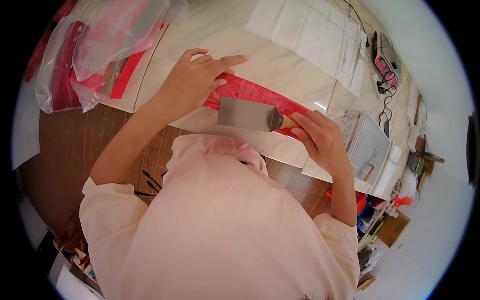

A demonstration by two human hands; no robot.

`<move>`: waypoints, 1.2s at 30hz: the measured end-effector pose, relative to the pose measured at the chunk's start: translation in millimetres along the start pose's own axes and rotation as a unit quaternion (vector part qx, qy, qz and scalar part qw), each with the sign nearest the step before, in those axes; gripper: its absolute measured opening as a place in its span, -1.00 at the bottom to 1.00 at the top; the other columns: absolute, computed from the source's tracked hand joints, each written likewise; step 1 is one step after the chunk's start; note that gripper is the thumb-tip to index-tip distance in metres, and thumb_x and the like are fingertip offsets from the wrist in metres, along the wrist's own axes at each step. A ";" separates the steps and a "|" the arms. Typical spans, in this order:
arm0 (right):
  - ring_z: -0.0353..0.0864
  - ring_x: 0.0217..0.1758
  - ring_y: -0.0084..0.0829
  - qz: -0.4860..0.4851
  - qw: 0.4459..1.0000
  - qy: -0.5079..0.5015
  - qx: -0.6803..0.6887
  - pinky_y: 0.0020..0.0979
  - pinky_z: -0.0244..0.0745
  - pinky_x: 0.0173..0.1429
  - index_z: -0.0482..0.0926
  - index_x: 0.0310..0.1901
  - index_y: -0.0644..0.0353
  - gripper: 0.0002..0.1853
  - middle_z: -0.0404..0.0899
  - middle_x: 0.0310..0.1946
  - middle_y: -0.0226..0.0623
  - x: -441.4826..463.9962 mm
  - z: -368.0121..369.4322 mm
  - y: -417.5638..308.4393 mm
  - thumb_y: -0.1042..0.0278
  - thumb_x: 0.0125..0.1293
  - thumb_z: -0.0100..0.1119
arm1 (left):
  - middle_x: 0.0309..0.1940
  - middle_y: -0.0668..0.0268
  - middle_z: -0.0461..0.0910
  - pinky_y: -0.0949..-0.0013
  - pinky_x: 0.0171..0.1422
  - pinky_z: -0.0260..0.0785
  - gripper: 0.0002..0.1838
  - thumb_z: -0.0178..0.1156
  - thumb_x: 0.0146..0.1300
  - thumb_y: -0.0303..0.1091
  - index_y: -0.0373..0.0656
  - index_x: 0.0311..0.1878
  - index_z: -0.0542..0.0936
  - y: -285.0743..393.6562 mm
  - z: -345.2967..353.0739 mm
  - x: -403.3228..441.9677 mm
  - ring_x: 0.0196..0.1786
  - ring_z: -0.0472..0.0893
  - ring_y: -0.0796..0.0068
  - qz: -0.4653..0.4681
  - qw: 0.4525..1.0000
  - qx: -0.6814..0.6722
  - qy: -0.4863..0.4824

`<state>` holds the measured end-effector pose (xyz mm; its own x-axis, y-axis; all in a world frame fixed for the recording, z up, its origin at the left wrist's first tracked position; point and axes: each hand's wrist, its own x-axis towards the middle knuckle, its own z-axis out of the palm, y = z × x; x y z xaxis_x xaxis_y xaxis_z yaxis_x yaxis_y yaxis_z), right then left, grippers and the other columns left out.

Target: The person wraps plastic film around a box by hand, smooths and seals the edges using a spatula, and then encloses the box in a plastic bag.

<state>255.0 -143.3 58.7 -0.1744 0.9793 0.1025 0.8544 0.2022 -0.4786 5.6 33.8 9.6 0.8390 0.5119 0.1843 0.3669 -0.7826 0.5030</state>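
Note:
A shiny, wrinkled red strip (260, 95) lies along the near edge of the marble-patterned table. At its left end is my left hand (202, 77), fingers spread, with the thumb touching the strip and the index finger stretched out over the tabletop. In my right hand (322, 137) is a scraper (246, 114) with a wide metal blade and a wooden handle, my fingers closed around the handle. The blade points left over the strip's near side; whether it touches the strip I cannot tell.
Clear plastic bags (112, 40) with red pieces lie at the upper left. White sheets (310, 37) are spread across the table's far side. To the right are a laptop (367, 145), a pink calculator-like device (386, 70) and black cables (387, 107). Tiled floor (75, 145) shows below.

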 end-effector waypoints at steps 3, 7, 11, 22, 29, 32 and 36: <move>0.51 -0.37 -0.25 0.017 1.000 0.004 0.003 -0.27 0.43 -0.33 0.61 -0.08 0.22 -0.77 0.51 -0.43 -0.28 0.0 -3.9 5.1 0.41 0.24 0.29 | -0.12 0.40 0.72 0.10 0.45 0.17 -0.45 0.16 0.36 -0.43 0.13 0.40 0.37 -1.2 0.1 0.0 -0.05 0.64 0.37 0.001 1.000 -0.001 -0.010; 0.50 -0.37 -0.24 0.048 0.999 0.001 -0.008 -0.27 0.41 -0.32 0.61 -0.07 0.21 -0.77 0.50 -0.43 -0.26 0.4 -6.9 4.0 0.43 0.24 0.28 | -0.10 0.37 0.71 0.12 0.40 0.18 -0.44 0.16 0.35 -0.45 0.11 0.41 0.35 -2.5 1.5 -1.8 -0.04 0.64 0.37 0.015 1.000 -0.015 0.011; 0.49 -0.36 -0.21 0.059 0.998 0.014 -0.007 -0.25 0.41 -0.31 0.60 -0.07 0.23 -0.78 0.50 -0.43 -0.24 2.6 -6.7 7.2 0.43 0.26 0.26 | -0.02 0.33 0.62 0.16 0.36 0.20 -0.38 0.19 0.30 -0.49 0.09 0.42 0.33 -3.0 4.9 -2.1 -0.05 0.65 0.39 0.022 0.998 -0.043 0.047; 0.50 -0.36 -0.14 0.141 0.986 0.089 -0.026 -0.22 0.41 -0.28 0.59 -0.06 0.25 -0.82 0.50 -0.43 -0.17 2.5 -3.9 15.3 0.39 0.37 0.18 | 0.04 0.33 0.54 0.22 0.33 0.21 -0.32 0.20 0.25 -0.53 0.09 0.44 0.31 -1.1 3.3 -4.1 -0.04 0.64 0.43 0.006 0.995 -0.087 0.050; 0.50 -0.34 -0.17 0.137 0.980 0.138 -0.037 -0.27 0.37 -0.26 0.58 -0.04 0.28 -0.81 0.51 -0.40 -0.17 -0.8 -9.3 17.9 0.43 0.36 0.17 | 0.07 0.28 0.55 0.26 0.34 0.24 -0.43 0.23 0.27 -0.45 -0.01 0.37 0.41 -29.6 -11.7 -17.4 0.09 0.58 0.39 -0.082 0.990 -0.075 0.083; 0.49 -0.28 -0.22 0.073 0.996 0.055 0.019 -0.29 0.34 -0.13 0.59 -0.03 0.25 -0.79 0.52 -0.37 -0.23 4.8 -13.8 12.1 0.45 0.32 0.18 | 0.06 0.26 0.58 0.29 0.31 0.31 -0.50 0.28 0.29 -0.30 -0.02 0.30 0.47 -48.7 -17.5 -38.2 0.07 0.60 0.37 -0.164 0.956 -0.155 0.188; 0.45 -0.25 -0.32 0.002 0.993 -0.086 0.077 -0.33 0.23 0.07 0.61 -0.01 0.18 -0.76 0.54 -0.32 -0.34 30.8 -15.0 1.1 0.44 0.30 0.21 | 0.09 0.24 0.59 0.28 0.31 0.32 -0.46 -0.03 0.51 0.05 -0.20 0.29 0.45 -66.7 -19.5 -68.8 0.16 0.58 0.41 -0.320 0.844 -0.402 0.151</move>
<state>257.9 -113.0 74.4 -0.2637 0.9636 -0.0443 0.7730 0.1836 -0.6072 -84.4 57.7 -20.2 0.3870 0.9008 -0.1970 0.2129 0.1206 0.9696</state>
